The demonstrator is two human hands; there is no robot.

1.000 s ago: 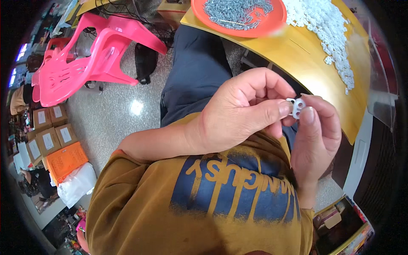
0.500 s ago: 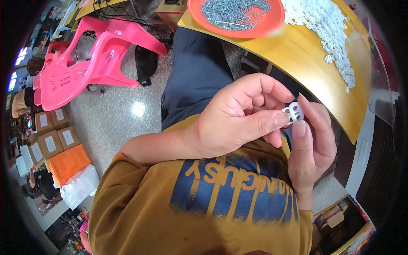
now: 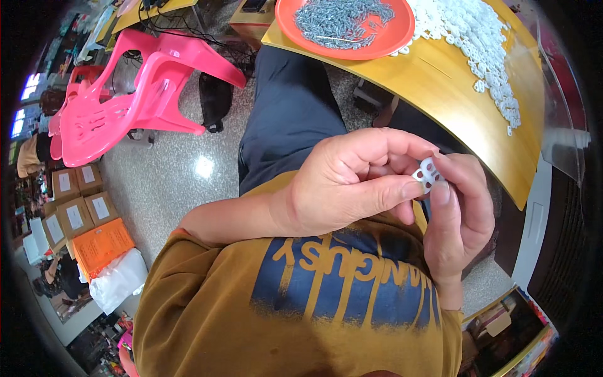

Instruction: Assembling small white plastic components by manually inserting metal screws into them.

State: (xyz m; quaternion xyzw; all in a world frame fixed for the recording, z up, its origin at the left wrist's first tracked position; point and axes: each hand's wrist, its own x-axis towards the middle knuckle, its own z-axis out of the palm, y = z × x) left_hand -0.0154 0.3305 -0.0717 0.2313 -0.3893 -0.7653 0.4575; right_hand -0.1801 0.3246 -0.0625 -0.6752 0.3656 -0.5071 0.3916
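Observation:
In front of my chest, both hands meet at a small white plastic piece (image 3: 429, 171) with several holes, much like a cord lock. My left hand (image 3: 358, 179) is closed, its thumb pressed on the piece's left side and its curled fingers behind. On the other side, my right hand (image 3: 461, 210) pinches it between thumb and forefinger. The fingers partly cover the piece, so whether it is one part or two fitted together cannot be made out. Up on the yellow table, an orange-red plate (image 3: 301, 43) holds a heap of small metal springs (image 3: 336, 22).
Many similar white pieces (image 3: 468, 38) lie spread on the yellow table (image 3: 465, 94), beside a thin stick (image 3: 434, 68). A clear sheet (image 3: 559, 119) stands at its right edge. To the left are a pink plastic chair (image 3: 107, 122), cardboard boxes (image 3: 75, 213) and an orange package (image 3: 103, 244).
Both hands have shifted slightly down and left with the white piece. The piece is tilted differently between the fingertips, and the right forefinger has come closer to the left fingers.

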